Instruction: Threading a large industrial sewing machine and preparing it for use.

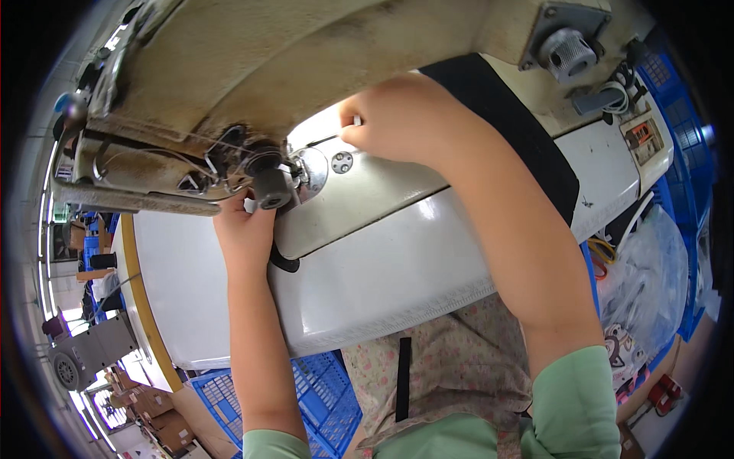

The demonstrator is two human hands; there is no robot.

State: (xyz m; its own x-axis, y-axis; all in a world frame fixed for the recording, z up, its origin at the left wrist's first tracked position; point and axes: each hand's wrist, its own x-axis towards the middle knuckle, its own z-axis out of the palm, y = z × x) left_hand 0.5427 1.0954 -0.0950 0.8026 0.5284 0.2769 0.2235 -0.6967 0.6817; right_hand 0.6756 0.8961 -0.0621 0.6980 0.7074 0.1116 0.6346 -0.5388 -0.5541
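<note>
Here the right hand [390, 122] is pinching a small white piece [356, 120], the left hand [243, 229] gripping a soft black strap [281, 262], seemingly light and limp, at the sewing machine [252, 84]

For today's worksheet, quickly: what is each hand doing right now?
Left hand: closed on a small white piece beside the sewing machine needle area.
Right hand: pinched shut on a small white piece.

Both forearms are bare. Left hand [243, 233] and right hand [397, 118] carry no gloves. Short light-green sleeves [577, 402] end above the elbows; floral-patterned fabric covers the lap.
</note>
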